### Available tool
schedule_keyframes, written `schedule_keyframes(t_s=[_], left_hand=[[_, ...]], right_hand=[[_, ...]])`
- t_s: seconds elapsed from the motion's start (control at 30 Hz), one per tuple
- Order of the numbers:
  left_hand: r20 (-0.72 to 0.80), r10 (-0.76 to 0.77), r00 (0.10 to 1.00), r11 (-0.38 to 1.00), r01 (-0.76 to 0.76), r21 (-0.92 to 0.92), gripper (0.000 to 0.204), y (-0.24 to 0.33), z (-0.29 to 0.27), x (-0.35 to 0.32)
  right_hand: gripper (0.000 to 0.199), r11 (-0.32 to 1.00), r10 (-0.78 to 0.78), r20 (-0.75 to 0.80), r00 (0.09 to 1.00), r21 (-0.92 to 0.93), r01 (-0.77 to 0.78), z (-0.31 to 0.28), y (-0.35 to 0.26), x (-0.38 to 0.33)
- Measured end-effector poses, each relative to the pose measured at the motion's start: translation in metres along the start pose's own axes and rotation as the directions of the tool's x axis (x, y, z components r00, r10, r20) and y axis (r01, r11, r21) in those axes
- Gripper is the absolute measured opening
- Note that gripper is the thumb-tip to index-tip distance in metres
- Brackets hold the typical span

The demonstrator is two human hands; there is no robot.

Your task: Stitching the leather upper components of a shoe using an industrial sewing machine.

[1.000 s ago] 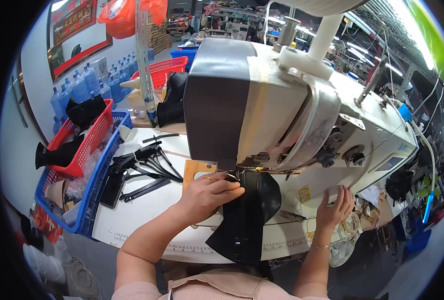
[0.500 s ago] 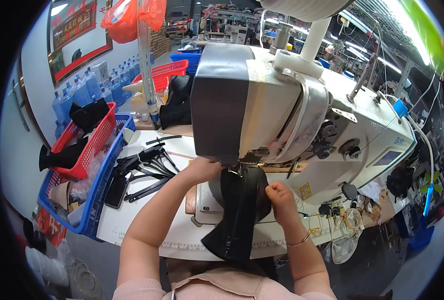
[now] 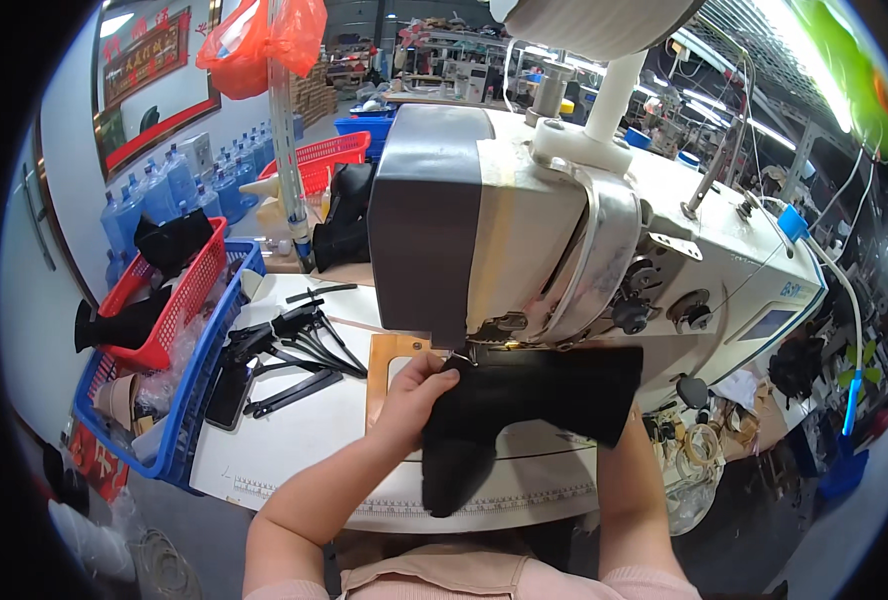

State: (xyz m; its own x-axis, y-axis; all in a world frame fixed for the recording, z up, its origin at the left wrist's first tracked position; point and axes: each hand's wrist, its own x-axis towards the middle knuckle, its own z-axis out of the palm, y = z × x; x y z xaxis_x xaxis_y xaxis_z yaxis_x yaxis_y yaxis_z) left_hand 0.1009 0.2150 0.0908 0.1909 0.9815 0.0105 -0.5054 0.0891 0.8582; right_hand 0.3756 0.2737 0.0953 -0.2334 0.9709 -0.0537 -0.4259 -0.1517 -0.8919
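A black boot upper (image 3: pixel 534 395) lies under the head of a white and grey sewing machine (image 3: pixel 429 210), by its presser foot (image 3: pixel 456 358). Its wide leg part stretches to the right and its narrower part hangs down toward me. My left hand (image 3: pixel 411 398) pinches the upper's left edge between thumb and fingers, close to the needle area. My right forearm (image 3: pixel 632 490) comes up to the upper's right end, but the hand itself is hidden behind the black material, so its fingers do not show.
Black straps (image 3: pixel 309 345) and a phone (image 3: pixel 228 398) lie left on the white table (image 3: pixel 294 455). Beyond them a blue crate (image 3: pixel 169 452) bears a red basket (image 3: pixel 179 320) with black uppers. Cords and small parts (image 3: pixel 702 440) lie at the right.
The boot upper has turned, its wide part swinging from hanging toward me out to the right. My right hand has gone behind it; my left hand has come slightly nearer and into plain sight.
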Motion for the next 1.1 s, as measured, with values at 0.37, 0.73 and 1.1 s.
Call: schedule_keyframes(t_s=[0.37,0.73,1.1], left_hand=[[-0.100,0.065,0.993,0.990,-0.076,-0.115,0.013,-0.010,0.022,-0.004],[-0.106,0.163,0.981,0.982,-0.151,0.115,0.018,-0.018,0.014,0.005],[-0.194,0.358,0.913,0.934,-0.347,0.088,0.018,-0.036,0.028,0.000]], right_hand=[[0.021,-0.166,-0.812,0.354,0.465,-0.902,0.398,0.097,0.039,-0.075],[0.013,0.024,-0.688,0.233,0.687,-0.939,0.343,0.119,0.036,-0.025],[0.025,-0.194,-0.896,0.261,0.358,-0.958,0.213,0.097,0.028,-0.016]])
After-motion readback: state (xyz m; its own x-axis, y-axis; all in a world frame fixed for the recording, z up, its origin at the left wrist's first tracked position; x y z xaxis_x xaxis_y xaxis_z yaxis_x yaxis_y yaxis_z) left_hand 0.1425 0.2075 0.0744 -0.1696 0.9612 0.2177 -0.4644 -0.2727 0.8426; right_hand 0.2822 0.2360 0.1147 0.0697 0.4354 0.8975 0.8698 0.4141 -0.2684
